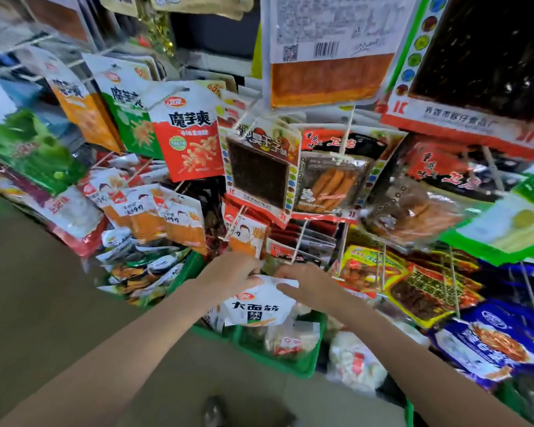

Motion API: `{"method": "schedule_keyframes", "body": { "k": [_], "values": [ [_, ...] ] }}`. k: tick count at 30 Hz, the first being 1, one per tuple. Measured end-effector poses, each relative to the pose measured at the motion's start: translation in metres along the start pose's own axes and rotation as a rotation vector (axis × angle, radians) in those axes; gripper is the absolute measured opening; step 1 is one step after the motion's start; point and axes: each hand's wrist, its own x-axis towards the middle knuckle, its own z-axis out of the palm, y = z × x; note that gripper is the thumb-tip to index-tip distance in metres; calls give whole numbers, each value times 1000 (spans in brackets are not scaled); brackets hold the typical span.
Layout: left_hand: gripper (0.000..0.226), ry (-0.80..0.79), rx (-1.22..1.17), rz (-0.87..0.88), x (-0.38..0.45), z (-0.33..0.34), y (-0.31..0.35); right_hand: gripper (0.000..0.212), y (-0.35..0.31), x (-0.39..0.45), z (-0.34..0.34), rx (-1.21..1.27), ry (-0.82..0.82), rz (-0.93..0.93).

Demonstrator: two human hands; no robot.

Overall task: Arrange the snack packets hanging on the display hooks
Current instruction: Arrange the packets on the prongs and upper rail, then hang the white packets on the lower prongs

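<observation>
- Right now we have the white packet (256,306) at its top edge, just above the green basket (302,362) and below the lowest row of hanging packets.
- To do this well, we judge the hole at its top should be lined up squarely with a free display hook (299,241) — then slid on flat, face outward, without knocking its neighbours.
- Our left hand (232,272) curls round the packet's top left corner, forearm reaching up from the lower left.
- Our right hand (305,283) pinches the top right corner — fingers bent over it, wrist low.
</observation>
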Motion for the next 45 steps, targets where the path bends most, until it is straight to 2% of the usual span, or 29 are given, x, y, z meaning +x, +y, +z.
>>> {"method": "schedule_keyframes", "body": {
  "k": [2,3,5,7,8,9,12,14,17,19,23,27,29,31,34,38,43,45],
  "values": [
    [24,57,0,-3,-4,-8,-13,31,-11,14,-5,14,28,-12],
    [23,94,9,-17,-7,-15,-19,30,-19,20,-10,14,97,-2],
    [17,168,7,-41,-9,-31,-32,26,-37,31,-29,43,391,39],
    [18,234,-15,-43,-9,-48,-45,37,-51,42,-58,111,731,92],
    [22,255,-15,-36,-8,-56,-51,48,-56,47,-73,85,823,121],
    [26,263,4,-26,-7,-63,-57,58,-60,54,-87,14,839,161],
    [19,258,96,16,1,-80,-70,71,-65,85,-115,-160,717,323],
    [15,263,137,24,5,-88,-80,67,-73,105,-127,-153,735,416],
    [23,263,135,23,8,-100,-97,36,-92,121,-124,-104,801,455],
    [29,264,115,44,10,-108,-108,15,-104,124,-107,-35,886,382],
    [28,255,124,170,12,-126,-112,31,-113,123,-91,126,977,312],
    [25,241,193,251,13,-135,-102,17,-109,110,-99,33,962,358],
    [19,263,247,298,14,-136,-95,17,-105,103,-112,-106,878,450],
    [17,280,245,332,16,-134,-90,20,-103,101,-127,-213,722,507],
    [20,258,204,325,23,-130,-84,26,-106,109,-132,-66,599,464],
    [27,246,161,294,28,-127,-81,46,-116,117,-113,102,574,358],
    [30,230,192,216,23,-130,-86,54,-122,109,-110,229,565,307],
    [28,229,230,208,21,-133,-87,48,-126,104,-109,285,583,284]
  ]
}}
